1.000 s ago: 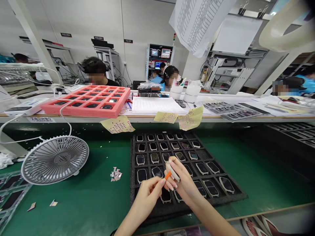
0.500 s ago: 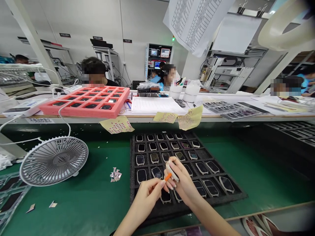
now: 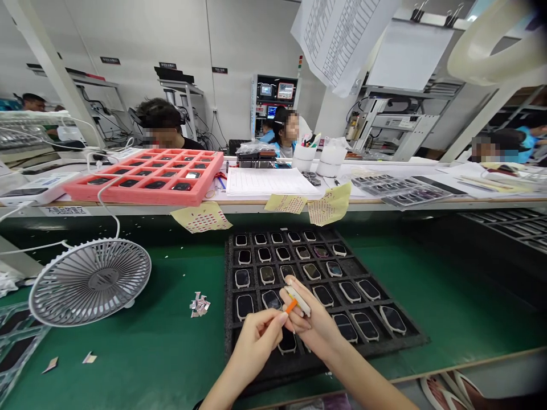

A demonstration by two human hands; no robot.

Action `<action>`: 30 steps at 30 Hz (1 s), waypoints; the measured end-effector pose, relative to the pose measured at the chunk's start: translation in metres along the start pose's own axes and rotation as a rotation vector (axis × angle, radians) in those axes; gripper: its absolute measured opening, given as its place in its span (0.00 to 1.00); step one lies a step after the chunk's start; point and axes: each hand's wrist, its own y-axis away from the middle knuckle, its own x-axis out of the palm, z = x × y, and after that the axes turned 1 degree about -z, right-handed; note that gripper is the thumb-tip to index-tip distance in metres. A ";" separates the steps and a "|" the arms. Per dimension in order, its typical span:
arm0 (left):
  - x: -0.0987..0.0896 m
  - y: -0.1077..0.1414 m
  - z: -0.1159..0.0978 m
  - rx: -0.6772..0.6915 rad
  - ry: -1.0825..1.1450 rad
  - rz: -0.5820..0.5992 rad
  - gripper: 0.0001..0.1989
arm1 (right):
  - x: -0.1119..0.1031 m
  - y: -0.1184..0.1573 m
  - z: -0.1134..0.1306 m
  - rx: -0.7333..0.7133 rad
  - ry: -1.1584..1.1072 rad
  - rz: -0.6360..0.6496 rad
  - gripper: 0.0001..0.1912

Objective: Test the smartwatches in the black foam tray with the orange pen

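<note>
My left hand [image 3: 261,336] pinches a small flat orange strip [image 3: 292,306], whose far end meets a smartwatch body [image 3: 300,300]. That watch is held tilted on its side in the fingers of my right hand [image 3: 314,324]. Whether the strip presses on the watch or only lies beside it, I cannot tell. Beneath both hands is a black foam tray [image 3: 410,343] with watches lying in its compartments, dark screens up, such as the watch [image 3: 394,319] at the right corner. My hands and forearms hide some of the front compartments.
A grey fan [image 3: 92,282] stands on the green mat [image 3: 166,364] at left, near a pile of small silvery pieces [image 3: 199,305]. On the shelf above sit a pink foam tray [image 3: 179,196] and papers [image 3: 265,182]. Co-workers sit behind the shelf.
The watch in my right hand has turned slightly, with more of its side showing beside the orange strip. My left hand stays in nearly the same place. The whole view has shifted slightly.
</note>
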 end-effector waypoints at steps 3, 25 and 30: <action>0.000 -0.001 0.004 -0.002 0.025 -0.012 0.27 | -0.002 -0.003 -0.002 0.014 -0.070 -0.023 0.17; -0.139 0.026 0.052 -0.325 -0.870 -0.483 0.20 | -0.187 -0.009 0.136 -0.355 1.724 -0.714 0.11; -0.133 0.027 0.052 -0.337 -0.952 -0.656 0.24 | -0.185 -0.010 0.116 -0.383 1.951 -0.718 0.09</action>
